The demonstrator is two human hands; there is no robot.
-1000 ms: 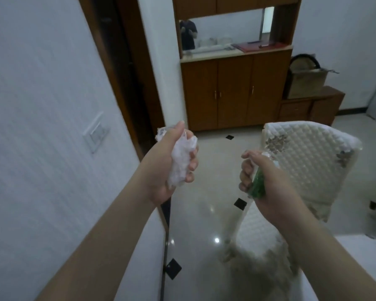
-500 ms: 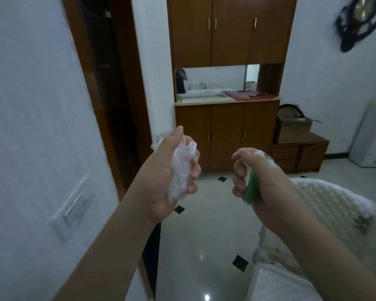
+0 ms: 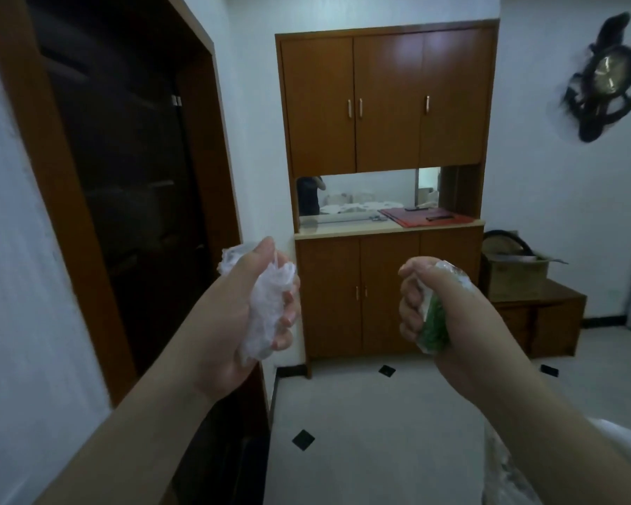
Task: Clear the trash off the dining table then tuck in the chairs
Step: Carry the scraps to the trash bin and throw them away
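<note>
While both arms reach forward over the tiled floor [image 3: 379, 431]:
Left hand [image 3: 241, 318]: fingers curled tight round a crumpled clear plastic wrapper [image 3: 266, 315], held up in the air.
Right hand [image 3: 448, 322]: fingers curled round a crumpled green-and-clear wrapper [image 3: 434, 322].
Ahead: wooden cabinet [image 3: 387, 103], mirror niche, wall clock [image 3: 609, 78].
Left: dark doorway [image 3: 124, 176].

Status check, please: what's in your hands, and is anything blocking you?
Left hand grips white crumpled plastic. Right hand grips green-and-clear wrapper. Floor ahead open.
</note>
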